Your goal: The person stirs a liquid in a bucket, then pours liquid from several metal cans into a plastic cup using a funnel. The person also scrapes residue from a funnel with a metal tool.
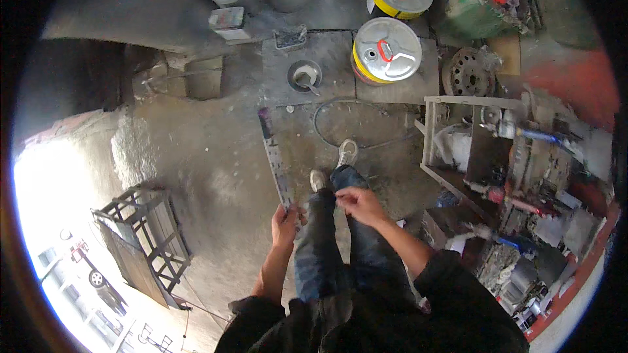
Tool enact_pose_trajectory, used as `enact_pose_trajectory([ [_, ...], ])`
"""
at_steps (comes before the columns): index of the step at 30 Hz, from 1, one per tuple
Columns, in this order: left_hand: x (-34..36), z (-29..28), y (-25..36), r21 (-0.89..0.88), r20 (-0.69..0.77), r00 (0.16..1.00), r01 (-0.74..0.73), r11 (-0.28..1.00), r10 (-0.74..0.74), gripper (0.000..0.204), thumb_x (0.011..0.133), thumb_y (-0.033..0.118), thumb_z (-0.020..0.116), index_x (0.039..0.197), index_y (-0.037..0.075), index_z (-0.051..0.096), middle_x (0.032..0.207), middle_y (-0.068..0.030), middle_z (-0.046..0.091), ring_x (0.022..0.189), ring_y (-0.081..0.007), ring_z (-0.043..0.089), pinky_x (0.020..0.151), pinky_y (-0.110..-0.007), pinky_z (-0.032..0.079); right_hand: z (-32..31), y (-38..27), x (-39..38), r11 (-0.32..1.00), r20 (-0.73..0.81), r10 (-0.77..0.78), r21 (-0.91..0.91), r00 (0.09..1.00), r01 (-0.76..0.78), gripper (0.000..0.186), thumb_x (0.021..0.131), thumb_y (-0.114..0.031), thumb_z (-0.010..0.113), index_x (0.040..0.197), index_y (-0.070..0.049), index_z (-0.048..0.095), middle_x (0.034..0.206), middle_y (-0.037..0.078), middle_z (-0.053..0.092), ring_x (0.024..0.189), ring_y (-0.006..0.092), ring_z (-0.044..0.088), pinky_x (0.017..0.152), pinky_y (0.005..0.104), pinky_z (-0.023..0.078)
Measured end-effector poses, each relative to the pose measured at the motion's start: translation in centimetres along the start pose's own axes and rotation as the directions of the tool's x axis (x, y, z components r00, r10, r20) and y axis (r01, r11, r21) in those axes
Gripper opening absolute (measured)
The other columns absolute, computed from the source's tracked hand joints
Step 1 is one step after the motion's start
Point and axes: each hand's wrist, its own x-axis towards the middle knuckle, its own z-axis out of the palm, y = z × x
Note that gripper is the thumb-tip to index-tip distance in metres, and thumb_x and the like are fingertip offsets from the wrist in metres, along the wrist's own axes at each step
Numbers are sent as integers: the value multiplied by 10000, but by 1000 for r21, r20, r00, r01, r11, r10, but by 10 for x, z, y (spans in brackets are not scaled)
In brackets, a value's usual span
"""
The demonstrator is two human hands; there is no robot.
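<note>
Fingers of the left hand [284, 227] grip the near end of a long, narrow, mottled-grey strip [275, 160] with a purple far tip. Rightward and apart, the right hand [363, 206] bunches its fingertips; I cannot tell whether they pinch anything. The strip is already in hand; what remains doesn't show.

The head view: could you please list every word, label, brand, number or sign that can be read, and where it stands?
No text can be read.
Nearer yellow-banded drum: any print is too small or blurred.
Long strip in the left hand: any lettering is likewise unreadable.
</note>
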Motion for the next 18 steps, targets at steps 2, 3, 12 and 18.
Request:
enact_pose_trajectory([
  [2, 32, -2, -13, -39, -41, 998, -46, 998, 45, 215, 1018, 197, 534, 1120, 31, 627, 813, -41, 644, 647, -114, 567, 582, -274, 456, -25, 33, 51, 998, -103, 57, 4, 993, -57, 232, 908, -202, 685, 1098, -68, 698, 833, 60, 722, 665, 138, 663, 620, 303, 528],
  [3, 45, -2, -17, 2, -41, 999, -24, 1000, 24, 236, 1019, 202, 535, 1156, 27, 616, 827, -42, 643, 647, -116, 567, 573, -276, 451, -34, 56, 75, 999, -182, 42, -11, 982, -44, 216, 915, -196, 673, 1091, -75, 701, 829, 58, 724, 658, 136, 663, 619, 304, 528],
  [12, 282, -6, -59, 246, -21, 1000, 11, 969, -6, 145, 974, 157, 582, 974, 12, 586, 746, -68, 653, 548, -114, 558, 476, -279, 440, -50, 156, 313, 796, -345, -294, -604, 892, 29, 231, 913, -261, 645, 1094, -117, 655, 909, 132, 671, 798, 350, 649, 700, 440, 524],
  [18, 412, -12, -49, 285, 4, 1000, 25, 958, -27, 137, 948, 112, 570, 975, -23, 568, 785, -117, 685, 557, -150, 623, 476, -307, 486, -8, 155, 482, 282, -102, -708, -948, 699, 147, 340, 888, -218, 651, 1217, -146, 606, 946, 130, 642, 804, 310, 653, 669, 398, 527],
])
